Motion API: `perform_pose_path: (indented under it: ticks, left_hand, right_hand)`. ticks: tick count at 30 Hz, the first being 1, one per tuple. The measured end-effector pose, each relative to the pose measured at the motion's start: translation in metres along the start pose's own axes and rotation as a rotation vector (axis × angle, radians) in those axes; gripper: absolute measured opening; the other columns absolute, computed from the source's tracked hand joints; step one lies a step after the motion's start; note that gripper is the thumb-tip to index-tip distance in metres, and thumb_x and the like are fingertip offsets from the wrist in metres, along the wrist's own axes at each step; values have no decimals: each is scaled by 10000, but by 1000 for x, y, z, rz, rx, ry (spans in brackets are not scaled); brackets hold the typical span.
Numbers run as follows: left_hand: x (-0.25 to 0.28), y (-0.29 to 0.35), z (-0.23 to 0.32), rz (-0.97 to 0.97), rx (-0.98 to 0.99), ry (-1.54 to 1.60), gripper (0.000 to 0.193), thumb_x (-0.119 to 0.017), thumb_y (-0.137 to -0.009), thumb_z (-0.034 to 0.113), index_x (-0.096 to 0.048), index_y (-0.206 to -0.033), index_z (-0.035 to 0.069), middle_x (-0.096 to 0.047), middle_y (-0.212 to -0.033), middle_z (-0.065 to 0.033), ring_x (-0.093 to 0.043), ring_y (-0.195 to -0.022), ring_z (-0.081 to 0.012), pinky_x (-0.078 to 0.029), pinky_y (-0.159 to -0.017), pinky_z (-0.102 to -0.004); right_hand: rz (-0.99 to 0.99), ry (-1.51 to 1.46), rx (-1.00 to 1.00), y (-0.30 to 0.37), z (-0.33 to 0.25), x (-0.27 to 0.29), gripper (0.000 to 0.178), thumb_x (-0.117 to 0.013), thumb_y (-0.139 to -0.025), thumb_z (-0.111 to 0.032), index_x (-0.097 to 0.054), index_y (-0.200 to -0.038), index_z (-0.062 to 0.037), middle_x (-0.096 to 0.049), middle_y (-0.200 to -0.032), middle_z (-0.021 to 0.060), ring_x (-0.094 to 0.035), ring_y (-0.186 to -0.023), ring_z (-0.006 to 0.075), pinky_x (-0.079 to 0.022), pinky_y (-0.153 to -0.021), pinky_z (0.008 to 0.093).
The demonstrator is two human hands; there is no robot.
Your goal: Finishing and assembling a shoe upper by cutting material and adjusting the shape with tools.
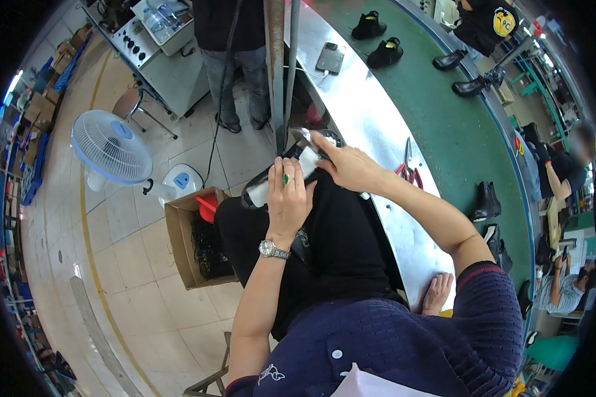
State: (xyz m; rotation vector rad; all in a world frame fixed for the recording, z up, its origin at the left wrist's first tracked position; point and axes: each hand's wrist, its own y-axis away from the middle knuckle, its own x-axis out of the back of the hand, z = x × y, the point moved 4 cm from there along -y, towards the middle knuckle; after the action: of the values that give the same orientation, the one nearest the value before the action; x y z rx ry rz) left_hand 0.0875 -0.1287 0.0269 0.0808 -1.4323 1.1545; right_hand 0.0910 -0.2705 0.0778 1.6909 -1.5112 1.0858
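Observation:
A black shoe (248, 198) with a white underside rests over my lap, slanting up to the right toward a metal post. My left hand (290, 195) is closed over its middle, fingers together across the white surface. A green-stoned ring and a metal wristwatch (269, 249) are on that hand and wrist. At the shoe's far end my right hand (347, 162) is closed on a shiny metal tool (300, 135). Its head shows beyond my fingers, but the grip hides the rest, so its exact kind is unclear.
A metal bench (377, 119) to my right carries red-handled pliers (410, 173), a phone (330, 59) and another person's hand (438, 293). Black shoes (385, 53) stand on the green belt. Left are a cardboard box (179, 245), fan (112, 149) and stool (127, 104). Someone stands ahead.

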Motion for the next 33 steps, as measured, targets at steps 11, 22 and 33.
perform_pose_path:
  ticks: [11, 22, 33]
  left_hand:
    - [-3, 5, -4, 16, 6, 5, 549, -687, -806, 226, -517, -1186, -131, -527, -1181, -257, -477, -1180, -409, -380, -1030, -453]
    - [27, -17, -19, -262, 423, 358, 439, -717, -780, 228, -577, -1107, -31, -506, -1229, -193, -505, -1140, -370, -454, -921, -423]
    - [33, -17, -72, -306, 415, 540, 544, -695, -785, 151, -488, -1246, -51, -661, -1022, -227, -632, -927, -382, -498, -796, -429]
  right_hand:
    - [-193, 168, -16, -4, -10, 6, 584, -553, -903, -168, -318, -1436, -130, -643, -695, 207, -638, -638, 399, -492, -591, 492]
    - [-325, 224, -57, 1, -14, 14, 553, -538, -949, -193, -296, -1440, -114, -622, -678, 203, -640, -619, 362, -502, -625, 427]
    - [-784, -806, -560, 11, -29, -5, 446, -468, -992, -134, -310, -1403, -62, -580, -863, 73, -633, -755, 170, -573, -715, 310]
